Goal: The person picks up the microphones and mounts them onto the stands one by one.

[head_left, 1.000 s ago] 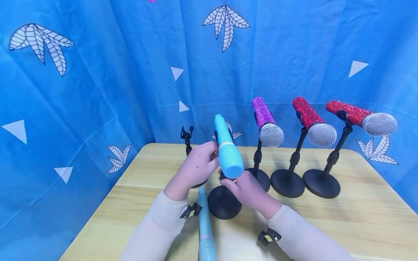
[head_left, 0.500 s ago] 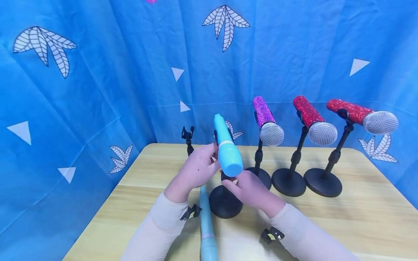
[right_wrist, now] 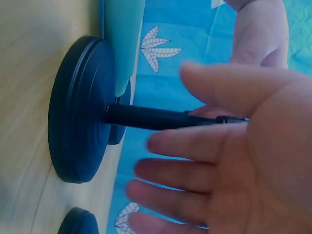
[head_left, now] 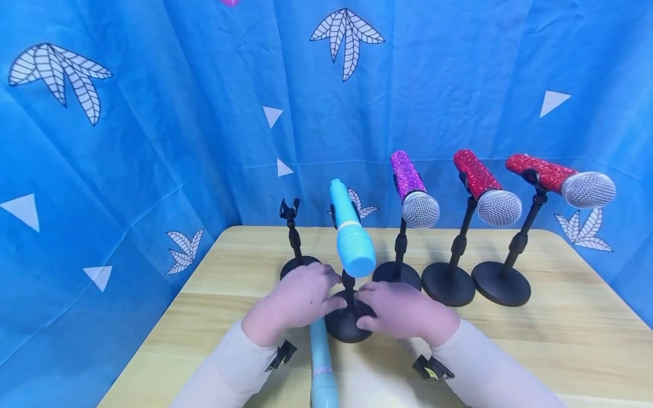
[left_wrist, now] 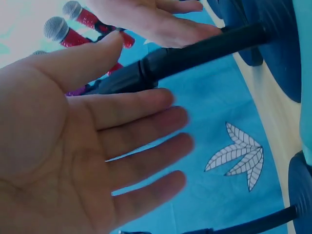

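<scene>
A light-blue microphone rests tilted in the clip of a black desk stand, its head toward me. My left hand is just left of this stand's pole, and my right hand is just right of it. In the left wrist view the fingers extend beside the pole. The right wrist view shows the other hand's fingers likewise straight, near the pole. Neither palm holds anything. A second light-blue microphone lies on the table, partly under my left hand in the head view.
Behind my left hand stands a black stand with a bare clip. To the right, stands hold a purple glittery microphone and two red ones, the nearer red microphone and the outer red microphone. A blue curtain borders the wooden table.
Both hands have let go of the stand just below its clip and come down along the pole, fingers now spread. The blue microphone stays in the clip.
</scene>
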`<state>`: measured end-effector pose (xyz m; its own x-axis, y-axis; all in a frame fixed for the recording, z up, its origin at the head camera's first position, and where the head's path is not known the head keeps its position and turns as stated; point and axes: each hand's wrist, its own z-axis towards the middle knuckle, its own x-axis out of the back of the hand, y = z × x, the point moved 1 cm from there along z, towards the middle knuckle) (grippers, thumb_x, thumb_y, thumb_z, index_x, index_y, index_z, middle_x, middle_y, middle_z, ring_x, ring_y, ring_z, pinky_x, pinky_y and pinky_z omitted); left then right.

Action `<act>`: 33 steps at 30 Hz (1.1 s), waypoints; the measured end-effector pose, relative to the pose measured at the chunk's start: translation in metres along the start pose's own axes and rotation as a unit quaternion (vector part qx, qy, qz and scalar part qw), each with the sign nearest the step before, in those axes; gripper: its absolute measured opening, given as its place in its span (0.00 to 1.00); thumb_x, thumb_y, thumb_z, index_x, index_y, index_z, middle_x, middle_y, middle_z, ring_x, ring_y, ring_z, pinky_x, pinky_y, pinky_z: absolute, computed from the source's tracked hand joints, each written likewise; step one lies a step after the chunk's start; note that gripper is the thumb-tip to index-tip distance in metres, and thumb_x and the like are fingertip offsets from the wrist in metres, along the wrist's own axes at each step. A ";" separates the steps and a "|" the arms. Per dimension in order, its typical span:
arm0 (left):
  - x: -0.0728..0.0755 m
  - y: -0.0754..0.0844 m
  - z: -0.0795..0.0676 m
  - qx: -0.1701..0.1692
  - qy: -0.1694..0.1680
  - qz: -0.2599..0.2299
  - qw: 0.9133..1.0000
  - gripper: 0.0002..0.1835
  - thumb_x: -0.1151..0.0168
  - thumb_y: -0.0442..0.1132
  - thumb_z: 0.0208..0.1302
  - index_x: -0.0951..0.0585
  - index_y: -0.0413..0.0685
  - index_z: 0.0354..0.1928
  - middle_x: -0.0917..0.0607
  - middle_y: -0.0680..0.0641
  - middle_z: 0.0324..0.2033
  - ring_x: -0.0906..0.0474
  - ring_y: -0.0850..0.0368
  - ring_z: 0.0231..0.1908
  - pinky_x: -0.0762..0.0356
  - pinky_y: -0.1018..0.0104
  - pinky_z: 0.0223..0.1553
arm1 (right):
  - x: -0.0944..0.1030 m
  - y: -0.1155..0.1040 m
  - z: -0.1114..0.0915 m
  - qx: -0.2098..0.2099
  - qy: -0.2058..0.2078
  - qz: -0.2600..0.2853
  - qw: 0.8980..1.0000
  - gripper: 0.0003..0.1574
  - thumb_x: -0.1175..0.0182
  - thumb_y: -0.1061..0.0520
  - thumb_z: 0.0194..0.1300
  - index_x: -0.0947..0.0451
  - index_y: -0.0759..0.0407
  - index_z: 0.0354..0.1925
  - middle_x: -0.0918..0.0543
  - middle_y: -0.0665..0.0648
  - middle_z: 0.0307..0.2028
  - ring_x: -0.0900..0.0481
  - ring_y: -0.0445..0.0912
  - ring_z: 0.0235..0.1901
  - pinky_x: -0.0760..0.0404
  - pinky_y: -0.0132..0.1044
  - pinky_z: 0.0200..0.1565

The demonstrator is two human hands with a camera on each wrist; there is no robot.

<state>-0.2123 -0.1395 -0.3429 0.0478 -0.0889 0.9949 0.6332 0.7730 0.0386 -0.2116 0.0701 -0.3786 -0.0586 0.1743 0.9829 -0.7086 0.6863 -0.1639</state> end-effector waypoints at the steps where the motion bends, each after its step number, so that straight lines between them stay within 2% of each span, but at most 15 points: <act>1: -0.003 0.001 -0.001 -0.002 -0.015 -0.008 1.000 0.16 0.34 0.57 0.67 0.12 0.54 0.42 0.15 0.55 0.36 0.21 0.59 0.38 0.21 0.62 0.39 | 0.000 -0.003 -0.002 0.003 -0.012 -0.004 1.000 0.27 0.34 0.42 0.65 0.17 0.59 0.54 0.16 0.53 0.49 0.17 0.44 0.42 0.17 0.40 0.39; 4: -0.010 0.007 -0.005 0.005 -0.069 -0.033 0.997 0.15 0.34 0.59 0.66 0.16 0.59 0.28 0.21 0.59 0.24 0.26 0.62 0.26 0.28 0.65 0.29 | -0.001 -0.010 -0.006 0.008 -0.047 -0.020 0.999 0.32 0.34 0.40 0.64 0.17 0.60 0.57 0.18 0.56 0.56 0.16 0.50 0.48 0.17 0.41 0.41; 6: -0.016 0.011 -0.007 0.018 -0.105 -0.039 0.994 0.19 0.35 0.61 0.65 0.20 0.61 0.22 0.24 0.61 0.19 0.29 0.63 0.23 0.31 0.65 0.27 | -0.002 -0.014 -0.008 0.008 -0.066 -0.028 0.997 0.34 0.35 0.38 0.64 0.18 0.59 0.59 0.19 0.57 0.60 0.17 0.51 0.51 0.16 0.42 0.42; 8: -0.021 0.015 -0.008 0.032 -0.130 -0.038 0.990 0.21 0.35 0.63 0.63 0.22 0.62 0.19 0.26 0.61 0.18 0.30 0.63 0.22 0.32 0.65 0.26 | -0.002 -0.017 -0.009 0.007 -0.083 -0.029 0.996 0.34 0.35 0.37 0.63 0.17 0.58 0.58 0.19 0.55 0.59 0.16 0.50 0.50 0.17 0.41 0.42; 10: -0.025 0.018 -0.008 0.044 -0.143 -0.030 0.988 0.23 0.34 0.65 0.61 0.24 0.61 0.17 0.26 0.61 0.17 0.30 0.63 0.22 0.33 0.65 0.26 | -0.004 -0.019 -0.010 0.011 -0.089 -0.031 0.995 0.33 0.34 0.37 0.62 0.16 0.57 0.55 0.17 0.54 0.57 0.16 0.47 0.46 0.18 0.39 0.39; 13: -0.028 0.020 -0.007 0.055 -0.151 -0.027 0.987 0.25 0.34 0.66 0.59 0.25 0.60 0.15 0.27 0.60 0.16 0.30 0.62 0.21 0.33 0.65 0.25 | -0.006 -0.021 -0.010 0.016 -0.086 -0.035 0.996 0.27 0.33 0.38 0.59 0.14 0.56 0.47 0.16 0.49 0.46 0.18 0.42 0.35 0.21 0.37 0.31; 16: -0.032 0.018 -0.004 0.060 -0.150 -0.024 0.987 0.26 0.34 0.67 0.58 0.25 0.59 0.15 0.27 0.59 0.15 0.30 0.62 0.20 0.33 0.64 0.25 | -0.009 -0.022 -0.008 0.017 -0.070 -0.054 0.996 0.29 0.33 0.37 0.58 0.14 0.57 0.47 0.15 0.51 0.46 0.16 0.45 0.35 0.20 0.38 0.31; 18: -0.034 0.014 -0.001 0.062 -0.144 -0.023 0.987 0.25 0.33 0.68 0.57 0.21 0.58 0.18 0.24 0.59 0.17 0.27 0.62 0.21 0.31 0.64 0.26 | -0.011 -0.022 -0.006 0.009 -0.067 -0.069 0.995 0.35 0.33 0.36 0.59 0.16 0.60 0.52 0.16 0.56 0.52 0.14 0.50 0.43 0.17 0.40 0.36; 21: -0.038 0.004 0.003 0.063 -0.135 -0.021 0.989 0.25 0.33 0.68 0.57 0.11 0.55 0.35 0.14 0.58 0.29 0.19 0.61 0.31 0.24 0.62 0.35 | -0.016 -0.019 -0.002 -0.009 -0.067 -0.088 0.994 0.43 0.33 0.34 0.60 0.20 0.63 0.61 0.22 0.63 0.63 0.18 0.57 0.55 0.15 0.43 0.44; 24: -0.042 -0.007 0.009 0.069 -0.136 -0.029 0.988 0.31 0.35 0.68 0.60 0.13 0.55 0.55 0.12 0.54 0.48 0.16 0.57 0.46 0.22 0.59 0.47 | -0.023 -0.011 0.004 -0.019 -0.063 -0.089 0.994 0.45 0.34 0.34 0.61 0.23 0.63 0.64 0.25 0.64 0.66 0.21 0.57 0.60 0.17 0.44 0.49; 25: -0.043 -0.011 0.011 0.074 -0.139 -0.036 0.987 0.32 0.35 0.68 0.61 0.14 0.55 0.58 0.13 0.53 0.51 0.17 0.56 0.50 0.22 0.58 0.50 | -0.025 -0.008 0.006 -0.018 -0.060 -0.090 0.994 0.45 0.34 0.34 0.62 0.24 0.63 0.65 0.26 0.63 0.67 0.22 0.57 0.61 0.18 0.44 0.51; 29: -0.049 -0.026 0.019 0.087 -0.136 -0.068 0.984 0.31 0.36 0.65 0.63 0.16 0.54 0.61 0.15 0.52 0.55 0.20 0.54 0.57 0.24 0.56 0.57 | -0.031 0.007 0.014 -0.014 -0.050 -0.073 0.996 0.45 0.35 0.36 0.63 0.26 0.64 0.67 0.29 0.64 0.69 0.25 0.58 0.63 0.26 0.47 0.62; 33: -0.053 -0.037 0.030 0.086 -0.128 -0.085 0.984 0.30 0.36 0.64 0.64 0.16 0.54 0.61 0.15 0.54 0.56 0.22 0.54 0.60 0.26 0.55 0.60 | -0.034 0.020 0.021 -0.017 -0.044 -0.052 0.998 0.43 0.36 0.39 0.65 0.27 0.65 0.68 0.30 0.65 0.70 0.28 0.58 0.66 0.29 0.49 0.64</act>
<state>-0.2614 -0.1442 -0.3939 -0.2582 -0.0810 0.9627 0.4744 0.8574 0.1994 -0.2382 0.0633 -0.4136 -0.0499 0.0393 0.9980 -0.6899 0.7211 -0.0629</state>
